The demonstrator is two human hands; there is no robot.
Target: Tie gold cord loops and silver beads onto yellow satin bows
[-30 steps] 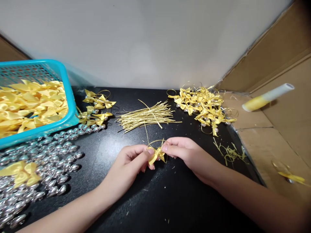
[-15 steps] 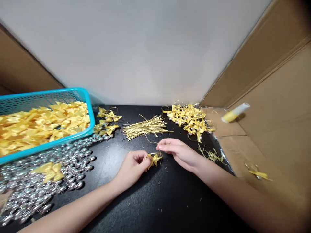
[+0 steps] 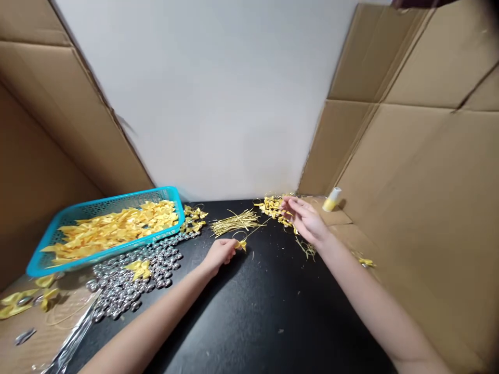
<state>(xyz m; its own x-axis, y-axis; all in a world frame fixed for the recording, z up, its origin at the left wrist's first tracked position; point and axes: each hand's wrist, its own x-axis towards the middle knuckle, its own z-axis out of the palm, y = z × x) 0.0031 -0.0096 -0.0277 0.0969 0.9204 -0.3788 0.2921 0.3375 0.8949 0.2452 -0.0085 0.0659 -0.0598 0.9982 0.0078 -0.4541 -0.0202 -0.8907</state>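
Observation:
My left hand [image 3: 220,253] rests on the black tabletop [image 3: 253,322] and pinches a small yellow ribbon bow [image 3: 241,244] at its fingertips. A thin gold wire [image 3: 257,229] runs from the bow up and to the right. My right hand [image 3: 306,219] is raised further back, fingers partly spread and blurred, over the pile of finished bows [image 3: 275,206]. Whether it holds the wire's end I cannot make out. A bundle of gold wires [image 3: 234,222] lies just behind the left hand.
A turquoise basket [image 3: 102,253] full of yellow bows stands at the left. Many silver beads [image 3: 132,275] lie in front of it, with loose bows among them. A yellow-and-white tube [image 3: 332,199] lies at the back right. Cardboard walls enclose both sides.
My right hand has left the bow and moved back and right toward the pile of finished bows. The left hand keeps hold of the bow. The camera has tilted up and pulled back.

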